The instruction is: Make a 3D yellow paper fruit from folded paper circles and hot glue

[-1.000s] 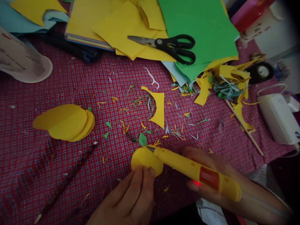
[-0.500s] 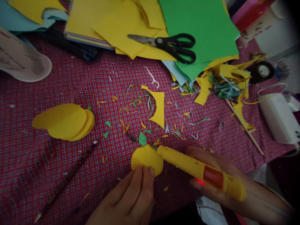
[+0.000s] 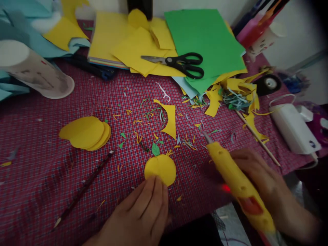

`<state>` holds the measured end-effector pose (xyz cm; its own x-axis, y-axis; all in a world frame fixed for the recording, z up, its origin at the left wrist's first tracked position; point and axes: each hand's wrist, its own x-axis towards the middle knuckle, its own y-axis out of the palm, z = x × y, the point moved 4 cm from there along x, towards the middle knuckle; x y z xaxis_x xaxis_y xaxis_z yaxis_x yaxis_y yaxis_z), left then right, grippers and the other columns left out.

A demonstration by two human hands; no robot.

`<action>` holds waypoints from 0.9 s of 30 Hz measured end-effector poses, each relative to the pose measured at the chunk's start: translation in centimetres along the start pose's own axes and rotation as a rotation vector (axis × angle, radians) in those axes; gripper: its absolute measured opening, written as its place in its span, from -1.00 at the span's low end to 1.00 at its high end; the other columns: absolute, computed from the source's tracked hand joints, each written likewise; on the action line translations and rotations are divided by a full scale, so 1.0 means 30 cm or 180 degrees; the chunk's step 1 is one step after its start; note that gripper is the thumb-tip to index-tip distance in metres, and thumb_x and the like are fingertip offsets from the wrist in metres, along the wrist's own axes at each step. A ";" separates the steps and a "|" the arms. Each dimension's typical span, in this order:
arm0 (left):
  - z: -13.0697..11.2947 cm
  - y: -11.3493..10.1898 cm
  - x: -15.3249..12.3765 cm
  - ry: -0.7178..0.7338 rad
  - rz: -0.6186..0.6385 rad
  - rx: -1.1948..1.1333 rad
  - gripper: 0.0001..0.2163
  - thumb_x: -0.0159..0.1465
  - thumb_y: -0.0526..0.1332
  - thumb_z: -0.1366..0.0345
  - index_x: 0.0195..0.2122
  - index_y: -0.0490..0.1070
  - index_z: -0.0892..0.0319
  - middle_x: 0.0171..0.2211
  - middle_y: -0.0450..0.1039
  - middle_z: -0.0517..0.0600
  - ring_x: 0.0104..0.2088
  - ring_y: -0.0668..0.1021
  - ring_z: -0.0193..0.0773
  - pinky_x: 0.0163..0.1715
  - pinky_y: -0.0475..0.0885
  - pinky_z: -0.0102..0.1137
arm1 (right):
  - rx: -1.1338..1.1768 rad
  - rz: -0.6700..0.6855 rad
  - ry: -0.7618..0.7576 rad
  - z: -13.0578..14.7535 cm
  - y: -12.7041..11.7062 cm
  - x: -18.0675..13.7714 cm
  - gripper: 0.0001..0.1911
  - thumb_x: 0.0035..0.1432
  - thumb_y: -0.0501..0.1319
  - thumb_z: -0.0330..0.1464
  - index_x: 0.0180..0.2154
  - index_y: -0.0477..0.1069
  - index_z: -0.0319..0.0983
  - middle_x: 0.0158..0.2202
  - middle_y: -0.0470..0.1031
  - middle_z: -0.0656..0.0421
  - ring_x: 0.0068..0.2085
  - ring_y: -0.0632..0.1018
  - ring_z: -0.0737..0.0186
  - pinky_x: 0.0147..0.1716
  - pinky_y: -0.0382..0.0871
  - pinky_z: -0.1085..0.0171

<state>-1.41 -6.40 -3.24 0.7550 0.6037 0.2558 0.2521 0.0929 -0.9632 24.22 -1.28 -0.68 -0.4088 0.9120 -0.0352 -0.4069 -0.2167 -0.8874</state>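
Note:
A round yellow paper cutout (image 3: 164,167) with a crease down its middle lies on the checked cloth. My left hand (image 3: 146,208) has its fingers pressed together on the cutout's lower edge; the thumb is hidden. A small green paper leaf (image 3: 155,149) touches the cutout's top. My right hand (image 3: 258,181) is wrapped round a yellow hot glue gun (image 3: 230,171) with a metal nozzle and a glowing red light. The nozzle points up and left, apart from the cutout. To the left lies a pile of yellow paper ovals (image 3: 84,133).
Black-handled scissors (image 3: 176,63) rest on yellow and green paper sheets (image 3: 205,37). A dark pencil (image 3: 82,191) lies at left, below a tipped paper cup (image 3: 48,75). At right are paper scraps (image 3: 235,95), a wooden stick (image 3: 258,138) and a white adapter box (image 3: 294,126).
My right hand has drawn the glue gun away from the cutout to the right and turned it more upright. My left hand keeps its hold. The camera view has tilted upward.

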 end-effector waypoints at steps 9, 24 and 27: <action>0.000 0.001 0.011 -0.0219 -0.0296 -0.0075 -0.71 0.39 -0.05 0.33 -0.21 0.48 0.25 -0.17 0.57 0.01 -0.07 0.49 -0.17 -0.02 0.27 -0.30 | -0.1788 -0.0281 -0.0376 -0.277 -0.093 -0.104 -0.72 0.14 0.10 -0.40 -0.09 0.23 -0.32 -0.11 0.32 -0.17 -0.13 0.48 -0.11 -0.27 0.50 0.04; 0.014 0.017 -0.002 -0.0082 -0.0441 -0.0347 -0.73 0.38 -0.05 0.37 -0.22 0.46 0.21 -0.16 0.50 -0.01 -0.07 0.43 -0.14 0.00 0.21 -0.27 | 0.0014 0.0769 -0.1166 0.238 0.041 0.366 -0.84 0.30 0.09 -0.44 -0.14 0.40 -0.18 -0.19 0.43 0.13 -0.21 0.50 0.26 -0.21 0.37 0.27; 0.021 0.012 -0.001 -0.0070 -0.0396 -0.0355 -0.65 0.39 -0.13 0.39 -0.21 0.47 0.21 -0.17 0.50 -0.01 -0.09 0.44 -0.16 -0.03 0.23 -0.29 | -0.0301 0.1276 -0.1538 0.286 0.111 0.472 -0.78 0.24 0.18 -0.42 -0.06 0.38 -0.16 -0.13 0.40 0.14 -0.22 0.48 0.24 -0.25 0.33 0.28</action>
<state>-1.73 -5.86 -3.64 0.7007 0.6103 0.3696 0.4094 0.0804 -0.9088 10.06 7.94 -0.20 -0.8460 0.5014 -0.1814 -0.0808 -0.4569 -0.8859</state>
